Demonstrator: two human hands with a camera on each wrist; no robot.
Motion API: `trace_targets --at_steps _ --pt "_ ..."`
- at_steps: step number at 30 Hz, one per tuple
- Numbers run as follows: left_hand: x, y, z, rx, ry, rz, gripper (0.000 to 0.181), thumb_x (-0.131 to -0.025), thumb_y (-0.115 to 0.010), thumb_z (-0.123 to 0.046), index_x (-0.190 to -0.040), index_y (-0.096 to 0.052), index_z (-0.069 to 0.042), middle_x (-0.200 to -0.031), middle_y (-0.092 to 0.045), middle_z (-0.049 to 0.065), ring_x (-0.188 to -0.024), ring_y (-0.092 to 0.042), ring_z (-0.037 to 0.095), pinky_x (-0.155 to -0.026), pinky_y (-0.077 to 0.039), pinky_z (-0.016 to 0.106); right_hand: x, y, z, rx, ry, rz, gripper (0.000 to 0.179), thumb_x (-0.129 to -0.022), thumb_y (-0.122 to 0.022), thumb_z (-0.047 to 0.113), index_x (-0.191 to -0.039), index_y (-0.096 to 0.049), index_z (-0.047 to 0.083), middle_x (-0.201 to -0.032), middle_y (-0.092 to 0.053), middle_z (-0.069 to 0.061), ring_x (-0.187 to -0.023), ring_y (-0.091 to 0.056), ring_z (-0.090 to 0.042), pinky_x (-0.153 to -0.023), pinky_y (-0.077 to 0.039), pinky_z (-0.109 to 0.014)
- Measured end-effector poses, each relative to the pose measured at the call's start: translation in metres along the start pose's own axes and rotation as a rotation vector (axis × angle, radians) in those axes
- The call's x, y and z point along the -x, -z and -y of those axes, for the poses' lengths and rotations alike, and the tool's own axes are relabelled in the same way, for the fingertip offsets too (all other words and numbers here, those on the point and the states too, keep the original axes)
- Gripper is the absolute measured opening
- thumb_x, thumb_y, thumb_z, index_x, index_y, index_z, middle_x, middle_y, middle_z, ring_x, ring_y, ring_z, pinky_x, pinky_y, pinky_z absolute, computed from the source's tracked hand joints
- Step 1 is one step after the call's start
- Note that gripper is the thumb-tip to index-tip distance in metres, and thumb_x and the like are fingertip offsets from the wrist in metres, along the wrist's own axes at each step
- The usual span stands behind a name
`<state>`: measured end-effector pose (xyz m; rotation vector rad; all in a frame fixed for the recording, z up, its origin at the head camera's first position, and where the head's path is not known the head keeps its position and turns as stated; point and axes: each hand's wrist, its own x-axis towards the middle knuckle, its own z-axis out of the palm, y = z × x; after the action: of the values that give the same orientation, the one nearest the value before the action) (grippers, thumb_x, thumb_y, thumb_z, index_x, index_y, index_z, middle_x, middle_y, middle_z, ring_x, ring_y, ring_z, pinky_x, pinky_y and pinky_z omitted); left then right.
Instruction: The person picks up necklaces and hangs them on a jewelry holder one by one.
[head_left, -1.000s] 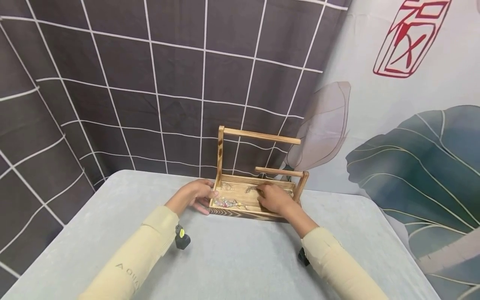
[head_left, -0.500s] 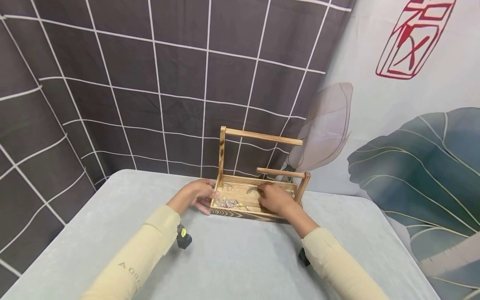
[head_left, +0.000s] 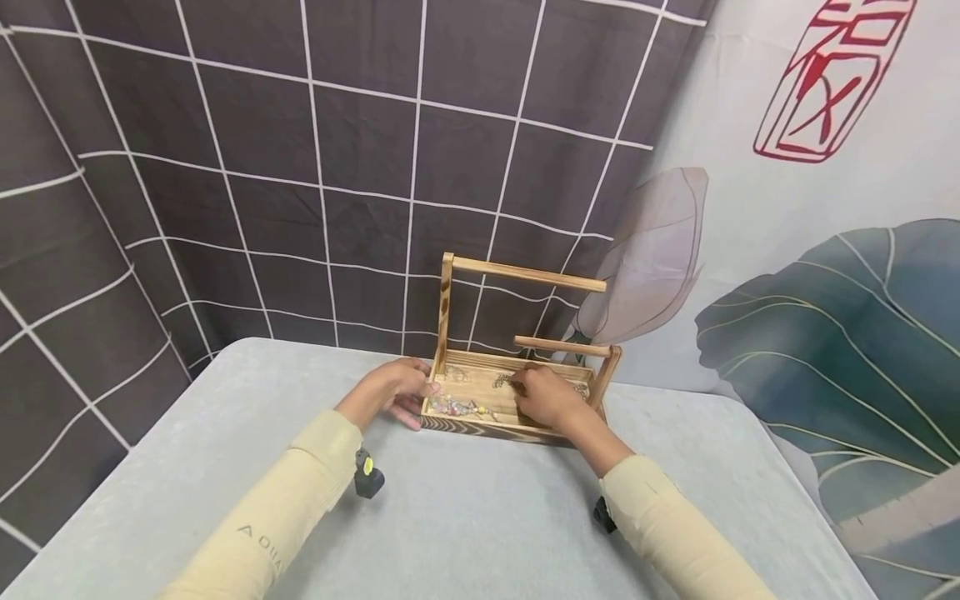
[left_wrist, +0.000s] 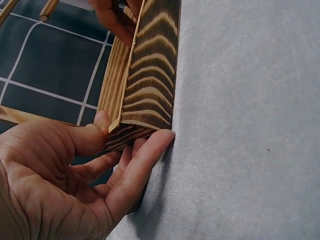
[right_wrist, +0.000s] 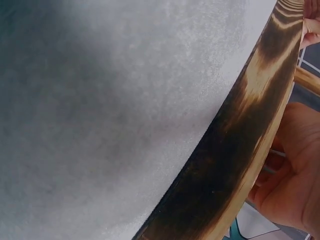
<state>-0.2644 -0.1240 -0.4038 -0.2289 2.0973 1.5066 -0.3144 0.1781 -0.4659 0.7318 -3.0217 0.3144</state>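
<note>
- Pale sleeves (head_left: 285, 500) reach in from the near edge over a light grey cloth (head_left: 480, 508).
- The wooden tray (head_left: 487, 428) sits toward the table's far side, its dark-grained front wall facing the person.
- The left hand (left_wrist: 55, 175) grips its left end; only the left wrist view shows the thumb at the rim and fingers beneath.
- The right hand (head_left: 551, 396) reaches inside, fingertips by a dark chain (head_left: 502, 380); the front wall hides them from the right wrist view, so I can't tell whether they pinch it.
- Only the head view shows the beaded jewellery (head_left: 457, 407) at the tray's front left.
- Two wooden bars (head_left: 528, 273) rise above, before a dark checked curtain (head_left: 360, 150).
</note>
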Motion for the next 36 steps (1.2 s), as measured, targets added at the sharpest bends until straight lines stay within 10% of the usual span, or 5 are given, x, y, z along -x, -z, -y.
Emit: trace_targets --at_steps 11,20,28,36 --pt "0.001 0.001 0.002 -0.002 0.002 0.003 0.061 -0.114 -0.064 -0.013 -0.167 -0.037 0.0 -0.116 -0.071 0.023 -0.11 -0.076 0.039 -0.089 -0.077 0.054 0.012 0.017 0.02 -0.07 0.033 -0.052 0.005 -0.104 -0.08 0.01 -0.099 -0.079 0.008 -0.095 -0.077 -0.008 -0.078 -0.065 -0.018 -0.068 -0.062 -0.036" --pt "0.002 0.001 0.001 -0.004 -0.012 0.015 0.058 -0.115 -0.063 -0.013 -0.166 -0.04 0.0 -0.116 -0.073 0.023 -0.107 -0.077 0.037 -0.088 -0.077 0.054 0.0 -0.018 -0.012 -0.037 0.08 -0.121 0.015 -0.105 -0.082 0.017 -0.094 -0.073 0.019 -0.087 -0.067 0.002 -0.075 -0.058 -0.011 -0.061 -0.054 -0.029" --pt "-0.002 0.0 0.004 0.008 -0.007 0.017 0.057 -0.115 -0.063 -0.013 -0.166 -0.04 0.0 -0.114 -0.073 0.022 -0.106 -0.077 0.038 -0.087 -0.077 0.054 0.024 0.027 0.035 -0.041 0.043 -0.115 0.011 -0.112 -0.069 0.012 -0.102 -0.066 0.011 -0.086 -0.065 -0.002 -0.074 -0.058 -0.015 -0.064 -0.057 -0.039" --pt "-0.002 0.001 0.003 0.011 -0.008 0.015 0.06 -0.115 -0.064 -0.013 -0.167 -0.039 0.0 -0.116 -0.072 0.022 -0.11 -0.077 0.039 -0.086 -0.077 0.053 0.018 0.02 0.023 -0.445 -0.047 -0.089 0.017 -0.12 -0.055 0.021 -0.117 -0.065 0.008 -0.097 -0.07 -0.006 -0.076 -0.058 -0.017 -0.061 -0.05 -0.032"
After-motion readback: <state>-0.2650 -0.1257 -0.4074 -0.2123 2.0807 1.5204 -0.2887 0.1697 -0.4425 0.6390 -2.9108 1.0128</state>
